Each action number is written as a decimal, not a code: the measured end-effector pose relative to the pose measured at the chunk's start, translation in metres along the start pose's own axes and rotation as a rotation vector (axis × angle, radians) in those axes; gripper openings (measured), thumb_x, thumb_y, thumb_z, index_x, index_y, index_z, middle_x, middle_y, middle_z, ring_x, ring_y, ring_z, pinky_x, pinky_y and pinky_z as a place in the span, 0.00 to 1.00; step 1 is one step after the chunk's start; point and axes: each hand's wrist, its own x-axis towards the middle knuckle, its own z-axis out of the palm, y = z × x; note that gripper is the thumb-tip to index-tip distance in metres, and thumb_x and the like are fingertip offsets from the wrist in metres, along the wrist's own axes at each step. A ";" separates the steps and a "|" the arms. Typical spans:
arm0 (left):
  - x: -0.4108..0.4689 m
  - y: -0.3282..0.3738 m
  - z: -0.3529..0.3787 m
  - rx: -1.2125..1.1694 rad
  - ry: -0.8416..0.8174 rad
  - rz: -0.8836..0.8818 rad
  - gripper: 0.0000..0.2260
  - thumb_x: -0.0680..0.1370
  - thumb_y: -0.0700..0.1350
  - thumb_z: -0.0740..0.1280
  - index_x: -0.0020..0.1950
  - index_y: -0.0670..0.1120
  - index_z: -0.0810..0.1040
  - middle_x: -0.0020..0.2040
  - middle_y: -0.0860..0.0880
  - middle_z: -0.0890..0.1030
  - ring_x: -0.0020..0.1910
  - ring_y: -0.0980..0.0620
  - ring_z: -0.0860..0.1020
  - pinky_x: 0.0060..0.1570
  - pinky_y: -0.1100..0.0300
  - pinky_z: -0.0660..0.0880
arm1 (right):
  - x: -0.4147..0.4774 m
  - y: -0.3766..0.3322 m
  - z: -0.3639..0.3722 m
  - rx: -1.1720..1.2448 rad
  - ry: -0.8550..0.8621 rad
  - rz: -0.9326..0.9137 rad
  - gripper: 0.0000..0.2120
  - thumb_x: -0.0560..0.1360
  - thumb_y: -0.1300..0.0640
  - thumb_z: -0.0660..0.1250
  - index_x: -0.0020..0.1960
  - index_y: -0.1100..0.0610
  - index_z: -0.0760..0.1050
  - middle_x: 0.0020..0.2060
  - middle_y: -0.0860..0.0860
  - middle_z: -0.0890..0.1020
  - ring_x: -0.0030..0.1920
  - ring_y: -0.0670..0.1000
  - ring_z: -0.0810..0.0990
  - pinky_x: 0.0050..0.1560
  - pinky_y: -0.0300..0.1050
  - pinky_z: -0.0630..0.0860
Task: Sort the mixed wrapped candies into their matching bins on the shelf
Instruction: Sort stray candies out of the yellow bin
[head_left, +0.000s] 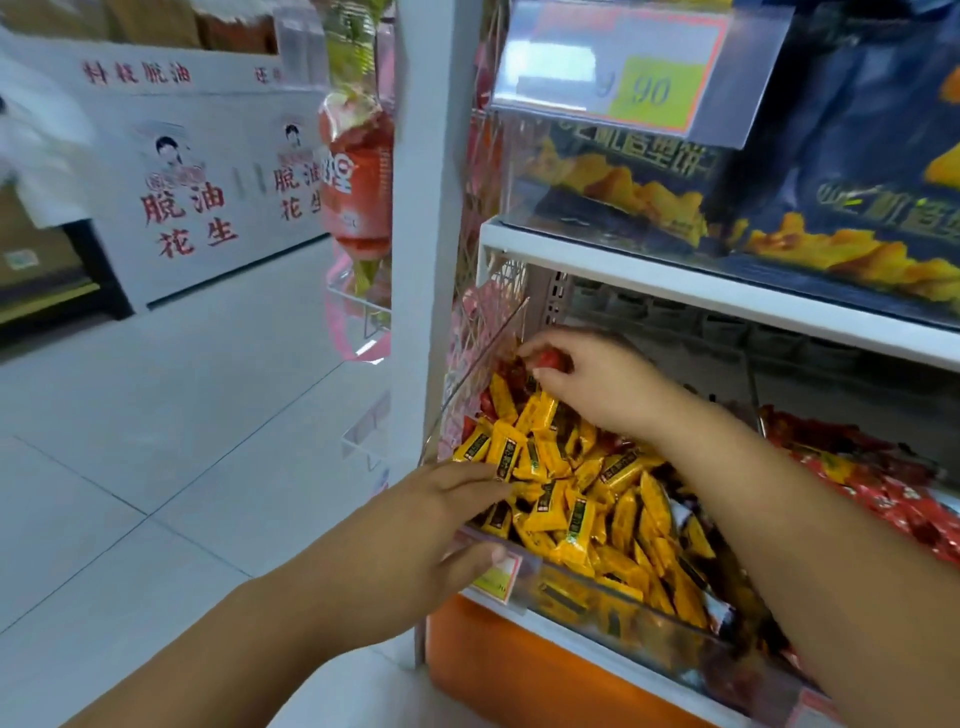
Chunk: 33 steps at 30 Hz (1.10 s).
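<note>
Yellow wrapped candies (571, 499) fill the clear bin (649, 608) on the lower shelf, with a few red and dark pieces mixed in toward its back left corner. The right hand (602, 384) reaches over the pile from the right and pinches 1 red candy (549, 359) between thumb and forefinger. It holds the candy just above the back of the bin, near the tilted clear divider (483, 358).

The left hand (431, 525) is at the front left corner. Its fingers lie stretched out and close together on the yellow candies, while the thumb rests against the outside of the bin's front wall, just beside a small yellow label (498, 574) (print too blurred to read). No candy is gripped in it as far as can be seen.

To the right, a neighbouring bin holds red wrapped candies (883, 493). Above, a white shelf board (675, 280) carries dark blue snack bags (831, 171) behind a hanging price tag (649, 88) that shows 90. Below the bin runs an orange base panel (519, 670). Off to the left are a pale tiled floor (156, 415) and white cartons (192, 208) with red characters.
</note>
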 end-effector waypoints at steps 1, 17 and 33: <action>-0.001 0.000 -0.001 -0.005 0.005 -0.003 0.23 0.80 0.59 0.58 0.75 0.64 0.58 0.76 0.65 0.56 0.74 0.65 0.53 0.71 0.66 0.52 | 0.014 -0.002 0.004 -0.020 -0.025 0.019 0.15 0.80 0.58 0.60 0.66 0.49 0.72 0.52 0.47 0.78 0.28 0.42 0.71 0.23 0.30 0.65; 0.001 -0.005 0.002 -0.009 0.009 -0.037 0.23 0.80 0.59 0.59 0.75 0.63 0.60 0.76 0.63 0.58 0.74 0.63 0.55 0.70 0.67 0.53 | 0.039 0.007 0.034 -0.244 -0.223 0.099 0.22 0.77 0.56 0.68 0.71 0.54 0.70 0.70 0.54 0.71 0.66 0.54 0.71 0.59 0.40 0.68; 0.016 0.035 0.015 0.115 -0.017 -0.034 0.36 0.68 0.72 0.43 0.75 0.64 0.55 0.78 0.58 0.49 0.77 0.54 0.49 0.75 0.52 0.55 | -0.126 0.039 -0.056 0.469 0.234 0.267 0.10 0.78 0.58 0.65 0.56 0.46 0.77 0.39 0.52 0.82 0.34 0.47 0.78 0.33 0.37 0.73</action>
